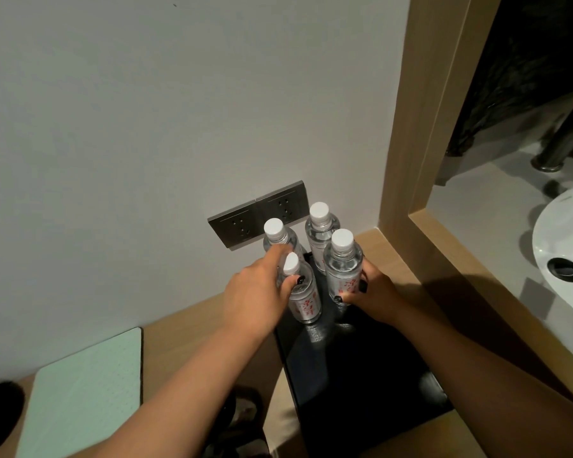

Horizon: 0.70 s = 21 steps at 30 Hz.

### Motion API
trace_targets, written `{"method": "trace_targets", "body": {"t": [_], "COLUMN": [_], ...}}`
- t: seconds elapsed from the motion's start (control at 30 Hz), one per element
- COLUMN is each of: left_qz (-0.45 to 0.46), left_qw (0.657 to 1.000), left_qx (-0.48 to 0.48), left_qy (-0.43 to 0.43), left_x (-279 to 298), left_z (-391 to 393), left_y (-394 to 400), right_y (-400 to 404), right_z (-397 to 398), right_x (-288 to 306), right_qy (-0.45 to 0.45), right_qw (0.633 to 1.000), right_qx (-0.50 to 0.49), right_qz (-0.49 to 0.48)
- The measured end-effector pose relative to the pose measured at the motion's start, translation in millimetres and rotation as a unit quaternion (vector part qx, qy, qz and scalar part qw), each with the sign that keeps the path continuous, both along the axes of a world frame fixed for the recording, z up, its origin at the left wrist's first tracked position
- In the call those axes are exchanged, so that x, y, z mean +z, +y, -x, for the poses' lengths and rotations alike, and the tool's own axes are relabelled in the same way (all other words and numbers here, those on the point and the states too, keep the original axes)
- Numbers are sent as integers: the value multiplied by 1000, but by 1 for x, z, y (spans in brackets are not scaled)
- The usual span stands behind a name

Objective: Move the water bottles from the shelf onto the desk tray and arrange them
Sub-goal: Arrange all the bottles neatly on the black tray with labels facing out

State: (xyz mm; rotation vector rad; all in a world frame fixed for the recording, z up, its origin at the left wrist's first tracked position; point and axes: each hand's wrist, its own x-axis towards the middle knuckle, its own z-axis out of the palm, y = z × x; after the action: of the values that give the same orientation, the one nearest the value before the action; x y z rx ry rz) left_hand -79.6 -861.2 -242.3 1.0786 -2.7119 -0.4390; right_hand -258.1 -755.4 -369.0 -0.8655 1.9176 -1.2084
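Four water bottles (318,239) stood upright on the black tray (361,375) — two by two. Left hand (255,299) fingers curled round the front-left bottle (303,295); right hand (374,292) fingers gripped the front-right bottle (343,266).

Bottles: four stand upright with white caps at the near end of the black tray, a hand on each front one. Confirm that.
Wrong end. The head view shows the four bottles at the far end of the black tray, by the wall sockets. The left hand and right hand do hold the front two.
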Motion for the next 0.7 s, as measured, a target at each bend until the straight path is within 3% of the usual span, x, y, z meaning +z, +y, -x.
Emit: {"method": "trace_targets", "body": {"t": [0.53,0.7], "left_qz": [28,-13], "left_qw": [999,999], "left_qx": [-18,-13], "left_qy": [29,28], "left_x": [-3,-7], "left_z": [-4,-9], "left_y": [1,-1], "right_y": [-2,-1], "right_z": [-9,-11], "right_x": [2,2], "right_qy": [-27,-20], "right_qw": [999,999], "right_qx": [-20,-28], "right_qz": [5,-10]}}
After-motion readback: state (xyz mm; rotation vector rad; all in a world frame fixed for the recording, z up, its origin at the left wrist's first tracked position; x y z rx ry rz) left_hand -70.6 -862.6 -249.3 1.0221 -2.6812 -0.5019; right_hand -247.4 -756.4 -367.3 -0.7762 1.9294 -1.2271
